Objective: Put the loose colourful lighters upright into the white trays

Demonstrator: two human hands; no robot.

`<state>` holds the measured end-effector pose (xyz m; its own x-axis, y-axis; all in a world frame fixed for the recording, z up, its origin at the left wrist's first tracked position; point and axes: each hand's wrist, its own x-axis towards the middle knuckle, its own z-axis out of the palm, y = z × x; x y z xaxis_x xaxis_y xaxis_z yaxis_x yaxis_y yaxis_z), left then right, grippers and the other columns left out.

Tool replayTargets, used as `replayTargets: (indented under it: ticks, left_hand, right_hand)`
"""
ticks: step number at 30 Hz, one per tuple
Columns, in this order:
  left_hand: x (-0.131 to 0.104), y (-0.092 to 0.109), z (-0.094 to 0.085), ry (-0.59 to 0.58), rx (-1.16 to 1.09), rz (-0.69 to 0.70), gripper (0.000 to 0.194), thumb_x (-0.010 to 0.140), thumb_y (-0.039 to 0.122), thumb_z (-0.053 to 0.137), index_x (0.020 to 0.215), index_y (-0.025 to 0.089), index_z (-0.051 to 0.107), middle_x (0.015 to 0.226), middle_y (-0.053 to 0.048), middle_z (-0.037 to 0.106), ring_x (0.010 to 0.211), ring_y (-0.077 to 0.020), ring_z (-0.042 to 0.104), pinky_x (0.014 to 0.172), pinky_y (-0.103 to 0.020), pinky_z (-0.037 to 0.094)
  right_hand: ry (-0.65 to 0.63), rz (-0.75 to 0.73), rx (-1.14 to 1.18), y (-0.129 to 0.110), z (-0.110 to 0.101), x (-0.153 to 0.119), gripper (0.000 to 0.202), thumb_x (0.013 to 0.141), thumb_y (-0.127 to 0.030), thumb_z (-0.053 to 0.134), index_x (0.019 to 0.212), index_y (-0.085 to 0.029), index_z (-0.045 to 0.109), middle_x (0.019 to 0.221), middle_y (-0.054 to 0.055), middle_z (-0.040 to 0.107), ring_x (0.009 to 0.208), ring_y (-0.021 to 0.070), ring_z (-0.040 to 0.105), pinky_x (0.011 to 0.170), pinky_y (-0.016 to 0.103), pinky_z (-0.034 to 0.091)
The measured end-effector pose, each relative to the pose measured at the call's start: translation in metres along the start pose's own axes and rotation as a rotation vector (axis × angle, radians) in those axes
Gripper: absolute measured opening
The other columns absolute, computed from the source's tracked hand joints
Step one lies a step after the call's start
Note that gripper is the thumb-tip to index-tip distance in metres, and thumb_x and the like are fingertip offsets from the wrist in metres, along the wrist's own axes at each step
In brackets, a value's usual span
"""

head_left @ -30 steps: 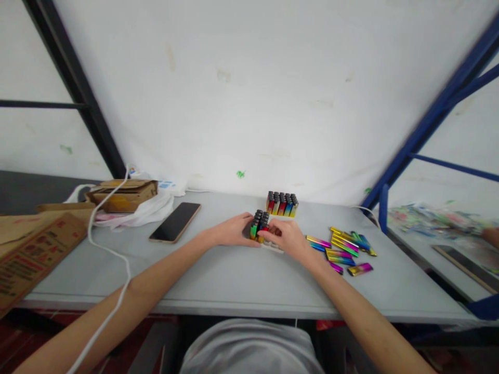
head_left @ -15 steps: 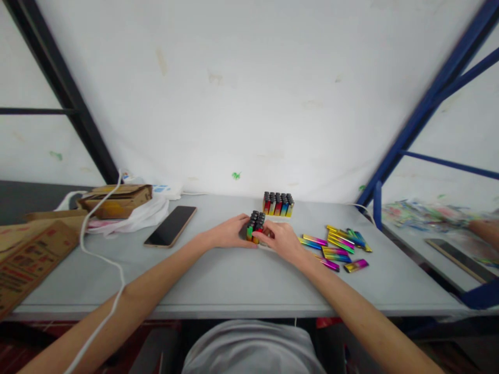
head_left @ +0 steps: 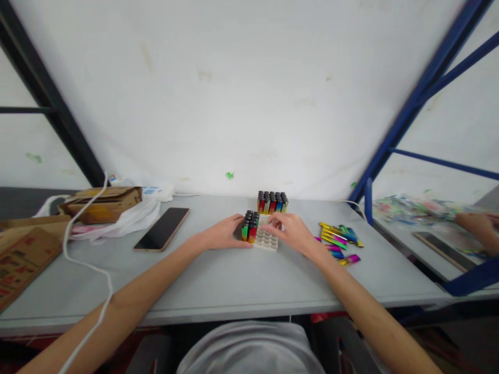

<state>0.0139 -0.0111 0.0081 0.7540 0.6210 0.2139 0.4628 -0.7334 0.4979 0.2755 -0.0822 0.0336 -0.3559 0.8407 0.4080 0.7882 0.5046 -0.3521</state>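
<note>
A white tray (head_left: 266,240) with rows of small sockets lies on the table, its right part bare. Several lighters (head_left: 250,228) with black tops and green, red and orange bodies stand upright in its left part. My left hand (head_left: 223,233) curves around the tray's left end, thumb along the near side and fingers by the lighters. Over the bare sockets is my right hand (head_left: 291,231), fingers bent but apart, with nothing visible in them. Behind the tray stands a block of upright lighters (head_left: 272,202) in several colours.
Shiny multicoloured flat pieces (head_left: 335,238) lie loose at the right. To the left are a phone (head_left: 162,229), cardboard boxes (head_left: 103,203) and a white plastic bag (head_left: 130,221). A white cable (head_left: 97,268) hangs across my left forearm. Another person's hand (head_left: 477,228) shows at the far right.
My right hand has moved off the lighters to the right, uncovering the tray's bare sockets. My left hand stays at the tray. The view has shifted slightly.
</note>
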Motion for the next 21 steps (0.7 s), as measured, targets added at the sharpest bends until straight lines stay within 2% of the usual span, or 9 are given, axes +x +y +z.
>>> replayTargets:
  ticks: [1,3,6,8,10,13,16,19,21]
  left_hand:
    - [0.0,-0.001,0.001,0.002,-0.006,0.007,0.075,0.075,0.064,0.08,0.131,0.017,0.062,0.133,-0.014,0.063,0.123,-0.0352,0.061,0.111,-0.044,0.048]
    - [0.001,-0.005,0.002,0.006,-0.006,0.022,0.077,0.076,0.066,0.079,0.134,0.018,0.06,0.136,-0.014,0.062,0.125,-0.0348,0.061,0.112,-0.045,0.047]
    - [0.002,-0.008,0.003,0.008,0.012,0.028,0.078,0.076,0.067,0.078,0.135,0.019,0.06,0.135,-0.015,0.062,0.126,-0.0357,0.06,0.113,-0.046,0.046]
    - [0.002,-0.008,0.003,-0.001,0.016,0.022,0.078,0.075,0.067,0.078,0.134,0.019,0.061,0.135,-0.015,0.063,0.125,-0.0365,0.06,0.114,-0.047,0.046]
    - [0.002,-0.008,0.002,-0.01,0.019,0.014,0.079,0.076,0.068,0.077,0.135,0.018,0.06,0.136,-0.016,0.061,0.126,-0.0367,0.059,0.115,-0.048,0.045]
    - [0.001,-0.006,0.002,-0.011,0.026,0.0,0.081,0.077,0.071,0.075,0.137,0.018,0.058,0.138,-0.015,0.06,0.128,-0.0357,0.059,0.116,-0.048,0.044]
    - [0.001,-0.004,0.002,-0.019,0.029,-0.013,0.081,0.077,0.071,0.075,0.136,0.017,0.058,0.137,-0.016,0.06,0.129,-0.0356,0.058,0.116,-0.046,0.045]
    - [0.001,-0.003,0.001,-0.033,0.037,-0.021,0.082,0.078,0.068,0.075,0.136,0.014,0.057,0.137,-0.018,0.059,0.13,-0.036,0.057,0.117,-0.046,0.043]
    - [0.001,-0.003,0.001,-0.033,0.038,-0.015,0.081,0.079,0.067,0.075,0.138,0.015,0.057,0.138,-0.018,0.059,0.13,-0.0365,0.057,0.118,-0.048,0.042]
  right_hand:
    - [0.039,-0.022,-0.022,0.005,-0.01,-0.009,0.041,0.099,-0.059,0.057,0.112,-0.023,0.071,0.104,0.01,0.074,0.096,0.0253,0.068,0.088,0.038,0.051]
    - [0.073,-0.032,-0.137,0.016,-0.026,-0.036,0.052,0.098,-0.059,0.057,0.137,-0.025,0.063,0.137,0.016,0.063,0.126,0.0324,0.058,0.106,0.049,0.046]
    - [0.001,-0.009,-0.291,0.029,-0.035,-0.082,0.055,0.1,-0.056,0.054,0.15,-0.032,0.054,0.161,0.014,0.042,0.148,0.0377,0.037,0.118,0.059,0.034]
    - [-0.09,0.015,-0.342,0.037,-0.031,-0.107,0.052,0.103,-0.054,0.049,0.153,-0.039,0.049,0.163,0.008,0.04,0.153,0.038,0.031,0.121,0.065,0.027]
    - [-0.131,0.065,-0.364,0.042,-0.023,-0.118,0.051,0.107,-0.05,0.04,0.157,-0.041,0.042,0.163,0.007,0.043,0.152,0.036,0.033,0.121,0.068,0.025]
    - [-0.102,0.157,-0.412,0.048,-0.012,-0.116,0.051,0.109,-0.047,0.031,0.157,-0.036,0.044,0.161,0.008,0.046,0.151,0.0347,0.035,0.12,0.071,0.023]
    - [-0.06,0.232,-0.483,0.051,-0.008,-0.107,0.054,0.108,-0.052,0.03,0.154,-0.03,0.05,0.158,0.012,0.048,0.151,0.0358,0.036,0.121,0.071,0.019]
    - [-0.037,0.277,-0.523,0.058,-0.012,-0.109,0.061,0.105,-0.06,0.032,0.155,-0.028,0.048,0.16,0.015,0.044,0.152,0.0374,0.033,0.122,0.069,0.019]
    - [-0.023,0.319,-0.526,0.068,-0.02,-0.117,0.065,0.103,-0.064,0.033,0.158,-0.031,0.045,0.163,0.015,0.039,0.153,0.0384,0.03,0.121,0.067,0.023]
